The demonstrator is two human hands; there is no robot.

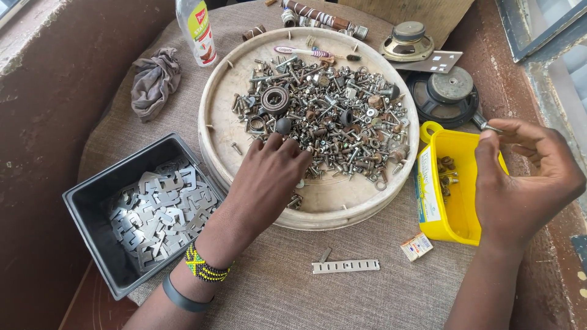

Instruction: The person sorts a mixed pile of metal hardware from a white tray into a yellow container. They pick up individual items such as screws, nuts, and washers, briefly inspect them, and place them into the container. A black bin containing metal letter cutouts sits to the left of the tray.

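My left hand (269, 174) reaches into a round cream tray (214, 116) and its fingertips rest on the near edge of a heap of screws, nuts and washers (330, 116). It wears a beaded wristband and a dark band. My right hand (526, 177) hovers over the far end of a yellow plastic container (455, 217) and pinches a small metal screw (491, 128) between thumb and forefinger. A few brownish screws (446, 171) lie inside the yellow container.
A black bin (85, 208) of flat metal brackets sits at the left. A slotted metal strip (345, 266) and a small matchbox (417, 247) lie near me. A grey rag (153, 82), a bottle (197, 30) and two loudspeakers (446, 91) stand behind.
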